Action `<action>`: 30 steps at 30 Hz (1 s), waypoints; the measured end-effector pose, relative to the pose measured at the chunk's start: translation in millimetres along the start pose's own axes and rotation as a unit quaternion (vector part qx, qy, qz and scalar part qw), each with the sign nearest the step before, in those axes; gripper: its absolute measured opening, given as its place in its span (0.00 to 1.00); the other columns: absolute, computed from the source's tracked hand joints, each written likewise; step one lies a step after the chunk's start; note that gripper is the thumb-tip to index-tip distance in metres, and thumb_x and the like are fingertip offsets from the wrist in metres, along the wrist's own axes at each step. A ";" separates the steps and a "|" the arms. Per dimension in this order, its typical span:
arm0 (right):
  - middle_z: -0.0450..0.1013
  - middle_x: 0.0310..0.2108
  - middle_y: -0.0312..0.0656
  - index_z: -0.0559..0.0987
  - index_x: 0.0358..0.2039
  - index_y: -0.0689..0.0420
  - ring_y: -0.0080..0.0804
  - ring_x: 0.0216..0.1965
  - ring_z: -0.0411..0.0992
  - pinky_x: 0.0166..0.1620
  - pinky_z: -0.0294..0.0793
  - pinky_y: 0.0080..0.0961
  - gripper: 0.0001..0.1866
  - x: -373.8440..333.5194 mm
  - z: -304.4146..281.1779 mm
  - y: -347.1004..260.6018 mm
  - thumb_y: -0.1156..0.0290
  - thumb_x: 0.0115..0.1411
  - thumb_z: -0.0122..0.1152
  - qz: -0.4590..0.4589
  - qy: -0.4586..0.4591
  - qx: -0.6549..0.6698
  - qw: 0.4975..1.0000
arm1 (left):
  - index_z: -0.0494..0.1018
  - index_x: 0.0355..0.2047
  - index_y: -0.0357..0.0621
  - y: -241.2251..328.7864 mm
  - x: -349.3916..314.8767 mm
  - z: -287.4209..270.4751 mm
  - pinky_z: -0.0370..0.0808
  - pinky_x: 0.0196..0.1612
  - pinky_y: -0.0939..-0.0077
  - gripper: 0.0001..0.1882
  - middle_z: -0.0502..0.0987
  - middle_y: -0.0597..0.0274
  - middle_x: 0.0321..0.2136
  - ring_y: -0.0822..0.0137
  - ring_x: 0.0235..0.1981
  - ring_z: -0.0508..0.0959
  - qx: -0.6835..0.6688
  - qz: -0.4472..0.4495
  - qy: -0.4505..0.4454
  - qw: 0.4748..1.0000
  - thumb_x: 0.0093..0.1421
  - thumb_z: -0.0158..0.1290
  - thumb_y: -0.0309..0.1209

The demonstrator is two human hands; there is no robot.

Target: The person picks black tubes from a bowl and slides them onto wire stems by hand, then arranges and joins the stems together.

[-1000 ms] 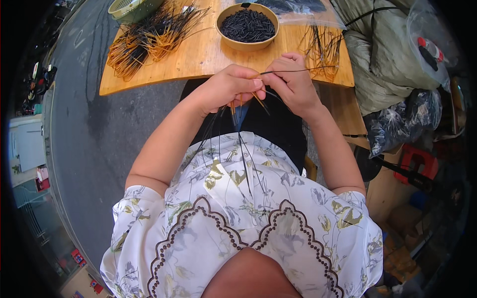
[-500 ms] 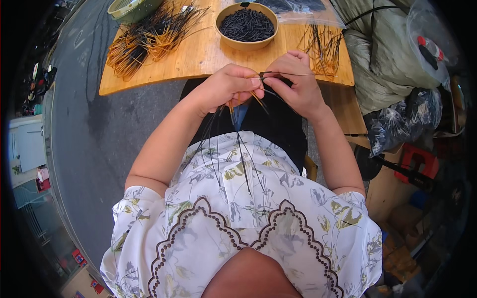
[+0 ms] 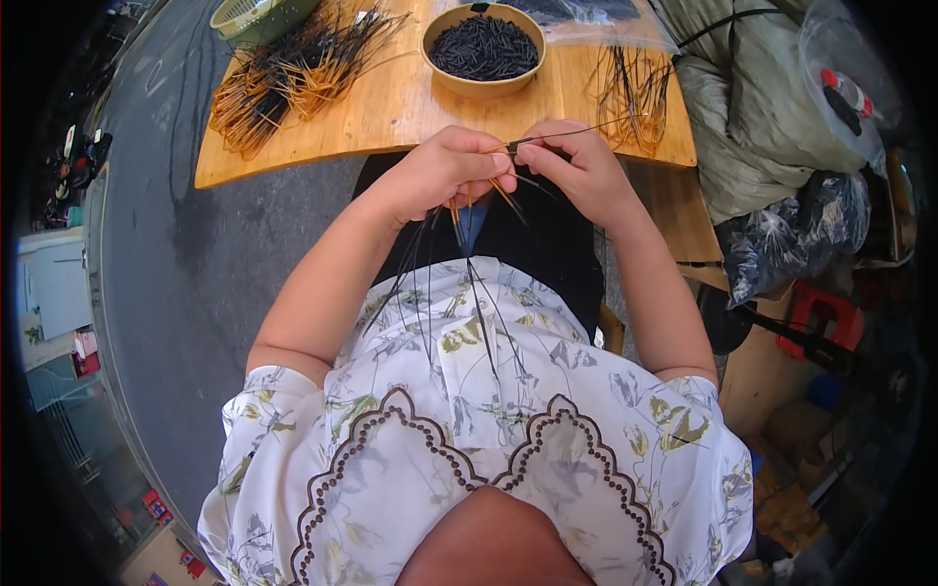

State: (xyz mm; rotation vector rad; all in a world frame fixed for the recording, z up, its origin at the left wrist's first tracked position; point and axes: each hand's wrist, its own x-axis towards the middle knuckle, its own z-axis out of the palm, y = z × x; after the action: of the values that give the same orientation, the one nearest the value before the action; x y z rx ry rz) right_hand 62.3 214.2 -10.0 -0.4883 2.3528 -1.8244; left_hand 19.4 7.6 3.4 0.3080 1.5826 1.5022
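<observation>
My left hand [image 3: 445, 174] is closed round a small bunch of thin orange-and-black wires [image 3: 459, 223], whose dark ends hang down in front of my shirt. Between its thumb and forefinger, one wire sticks out toward the right. My right hand [image 3: 578, 168] pinches at that wire with thumb and forefinger, close to the left fingertips. A short dark sleeve-like piece [image 3: 513, 148] seems to be on the wire there, partly covered by the fingers. The wire's thin black end runs on past my right hand, over the table.
On the wooden table [image 3: 391, 109] stands a round bowl [image 3: 486, 88] of short black tubes [image 3: 486, 47]. A heap of orange-and-black wires [image 3: 256, 107] lies left, by a green basket [image 3: 234, 20]; a smaller bunch [image 3: 640, 109] lies right. Large sacks [image 3: 743, 166] are piled beyond the right edge.
My right hand's raised fingers have come down and curled in, and its pinch sits slightly higher on the wire. The wire's free end now slants further upward. My left hand has barely moved.
</observation>
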 end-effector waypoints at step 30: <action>0.73 0.27 0.33 0.77 0.29 0.54 0.29 0.35 0.68 0.47 0.57 0.28 0.04 4.7 -22.8 -41.9 0.70 0.53 0.60 -0.121 0.052 -0.335 0.933 | 0.75 0.29 0.41 13.3 -0.6 4.6 0.53 0.17 0.86 0.14 0.61 0.75 0.13 0.82 0.14 0.57 0.034 0.029 -0.016 0.999 0.64 0.47 0.37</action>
State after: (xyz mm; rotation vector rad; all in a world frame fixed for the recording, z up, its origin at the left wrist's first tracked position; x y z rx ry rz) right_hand 58.6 224.4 36.7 -0.7924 3.0846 -1.0769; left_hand 17.9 13.3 16.2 0.4186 1.6130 1.4832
